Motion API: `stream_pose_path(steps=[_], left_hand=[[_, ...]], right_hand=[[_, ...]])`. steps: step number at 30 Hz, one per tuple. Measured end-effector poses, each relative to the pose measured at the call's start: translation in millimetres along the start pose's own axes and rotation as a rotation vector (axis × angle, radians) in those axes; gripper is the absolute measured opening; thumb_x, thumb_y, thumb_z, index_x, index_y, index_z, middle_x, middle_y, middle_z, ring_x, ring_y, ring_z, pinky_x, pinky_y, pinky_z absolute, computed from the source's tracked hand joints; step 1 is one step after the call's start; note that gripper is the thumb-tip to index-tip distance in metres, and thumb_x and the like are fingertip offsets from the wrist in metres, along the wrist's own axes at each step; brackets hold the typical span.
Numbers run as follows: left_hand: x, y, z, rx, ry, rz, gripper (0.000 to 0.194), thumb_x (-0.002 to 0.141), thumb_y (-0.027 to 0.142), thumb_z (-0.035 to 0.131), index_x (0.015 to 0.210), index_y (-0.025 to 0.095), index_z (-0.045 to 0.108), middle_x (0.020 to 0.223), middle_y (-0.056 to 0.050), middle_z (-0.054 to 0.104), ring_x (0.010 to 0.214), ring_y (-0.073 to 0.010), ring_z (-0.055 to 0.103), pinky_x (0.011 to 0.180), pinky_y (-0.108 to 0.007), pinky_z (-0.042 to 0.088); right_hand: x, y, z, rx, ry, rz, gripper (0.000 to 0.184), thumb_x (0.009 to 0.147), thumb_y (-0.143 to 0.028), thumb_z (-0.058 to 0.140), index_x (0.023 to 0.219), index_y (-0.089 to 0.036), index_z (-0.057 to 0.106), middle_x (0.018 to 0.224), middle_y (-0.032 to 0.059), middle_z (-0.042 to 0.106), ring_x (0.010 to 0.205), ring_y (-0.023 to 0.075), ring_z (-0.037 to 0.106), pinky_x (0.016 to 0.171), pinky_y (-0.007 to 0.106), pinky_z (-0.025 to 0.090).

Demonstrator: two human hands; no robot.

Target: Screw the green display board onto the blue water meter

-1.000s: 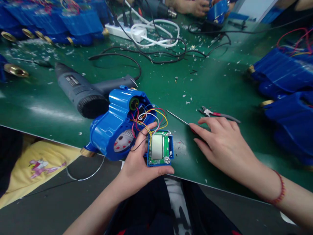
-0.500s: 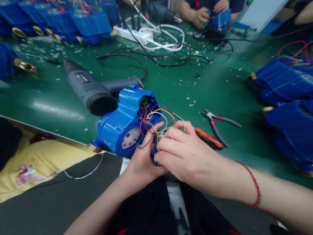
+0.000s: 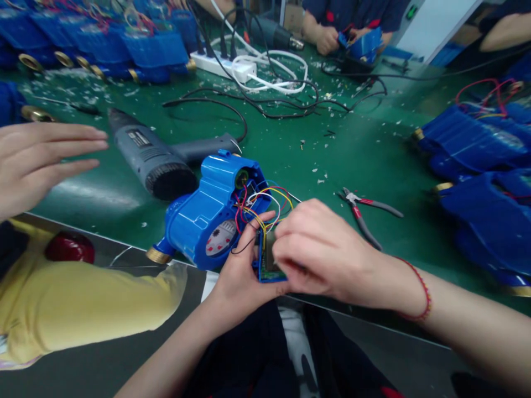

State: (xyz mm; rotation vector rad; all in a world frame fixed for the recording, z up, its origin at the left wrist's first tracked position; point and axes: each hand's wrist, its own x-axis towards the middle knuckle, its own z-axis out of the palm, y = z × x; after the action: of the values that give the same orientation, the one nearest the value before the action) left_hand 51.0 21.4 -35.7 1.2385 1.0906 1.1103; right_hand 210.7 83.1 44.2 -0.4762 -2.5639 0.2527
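A blue water-meter housing [image 3: 199, 215] with a brass fitting lies at the near edge of the green table [image 3: 332, 149]. Coloured wires [image 3: 267, 202] run from it to a small green circuit board in a blue frame [image 3: 265, 268]. My left hand [image 3: 238, 276] grips that board from below and from the left. My right hand [image 3: 323, 254] is curled over the board from the right, its fingers pressed onto it and hiding most of it.
A grey heat gun [image 3: 153, 155] lies behind the housing. Red-handled pliers [image 3: 365, 213] lie to the right. Blue meter housings are stacked at the right [image 3: 477, 143] and back left [image 3: 124, 38]. A co-worker's open hand [image 3: 41, 160] reaches in from the left. A power strip [image 3: 219, 63] and cables lie at the back.
My right hand left the table by the pliers and closed over the board in my left hand. A co-worker's hand and yellow sleeve have come in from the left.
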Motion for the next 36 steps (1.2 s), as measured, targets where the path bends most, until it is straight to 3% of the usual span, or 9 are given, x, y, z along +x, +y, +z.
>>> stream_pose_path(steps=[3,5,7,11,15,20,26,30,36], left_hand=[[-2,5,-3.7,0.082,0.010,0.021,0.088,0.058,0.027,0.091,0.131,0.028,0.043,0.121,-0.003,0.063,0.097,-0.0206,0.070,0.082,-0.031,0.060],[-3,4,-4.7,0.144,0.040,0.027,0.089,0.057,0.033,0.092,0.131,0.030,0.044,0.132,-0.005,0.056,0.105,-0.0228,0.067,0.087,-0.033,0.059],[-3,0,-5.5,0.209,0.058,0.044,0.085,0.056,0.040,0.091,0.128,0.031,0.047,0.138,-0.006,0.049,0.112,-0.0253,0.064,0.091,-0.036,0.057],[-4,-4,-7.2,0.308,0.065,0.099,0.063,0.060,0.047,0.088,0.113,0.031,0.057,0.140,-0.003,0.044,0.125,-0.0280,0.055,0.106,-0.042,0.048],[-3,1,-6.5,0.331,0.100,0.094,0.074,0.057,0.049,0.089,0.118,0.030,0.053,0.130,-0.004,0.050,0.119,-0.0270,0.058,0.097,-0.037,0.053],[-2,4,-4.2,0.191,0.062,0.004,0.085,0.058,0.047,0.089,0.127,0.029,0.041,0.106,-0.001,0.062,0.082,-0.0182,0.070,0.068,-0.027,0.060],[-1,5,-2.3,0.199,0.091,0.046,0.083,0.059,0.046,0.089,0.124,0.030,0.041,0.109,-0.001,0.060,0.082,-0.0171,0.069,0.066,-0.027,0.061],[0,5,0.3,0.251,0.129,0.112,0.079,0.062,0.046,0.087,0.124,0.030,0.041,0.109,-0.001,0.060,0.082,-0.0161,0.068,0.067,-0.026,0.060],[0,4,2.6,0.262,0.139,0.143,0.078,0.063,0.047,0.086,0.123,0.029,0.040,0.108,-0.001,0.059,0.087,-0.0174,0.068,0.071,-0.028,0.060]], right_hand=[[-15,26,-9,-0.113,0.182,0.451,0.025,0.094,-0.019,0.047,0.068,-0.020,0.046,0.062,-0.0006,0.049,0.056,0.0127,0.044,0.055,0.028,0.035],[-29,45,-12,-0.204,0.091,0.695,0.022,0.094,-0.018,0.045,0.072,-0.020,0.048,0.061,-0.0004,0.048,0.052,0.0134,0.042,0.053,0.028,0.032],[-45,58,-11,-0.240,-0.016,0.769,0.014,0.089,-0.011,0.043,0.093,-0.017,0.054,0.076,0.0047,0.057,0.062,0.0168,0.051,0.058,0.030,0.038],[-76,54,-5,-0.231,-0.224,0.736,0.019,0.093,-0.022,0.050,0.109,-0.013,0.056,0.100,0.0114,0.061,0.090,0.0244,0.060,0.081,0.037,0.048],[-88,35,1,-0.271,-0.358,0.722,0.031,0.091,-0.034,0.062,0.112,-0.012,0.057,0.100,0.0114,0.061,0.095,0.0277,0.060,0.083,0.040,0.049],[-90,31,7,-0.292,-0.355,0.714,0.017,0.095,-0.021,0.050,0.108,-0.012,0.057,0.097,0.0110,0.061,0.089,0.0255,0.060,0.077,0.037,0.048],[-91,29,2,-0.189,-0.133,0.756,0.016,0.093,-0.019,0.042,0.106,-0.015,0.052,0.092,0.0074,0.061,0.071,0.0185,0.059,0.064,0.030,0.045],[-92,21,-17,-0.050,-0.062,0.582,0.019,0.094,-0.019,0.044,0.111,-0.018,0.052,0.086,0.0036,0.062,0.067,0.0146,0.058,0.061,0.026,0.045],[-103,13,-61,0.007,-0.198,0.563,0.024,0.091,-0.037,0.052,0.107,-0.023,0.061,0.085,0.0052,0.065,0.071,0.0175,0.061,0.063,0.027,0.049]])
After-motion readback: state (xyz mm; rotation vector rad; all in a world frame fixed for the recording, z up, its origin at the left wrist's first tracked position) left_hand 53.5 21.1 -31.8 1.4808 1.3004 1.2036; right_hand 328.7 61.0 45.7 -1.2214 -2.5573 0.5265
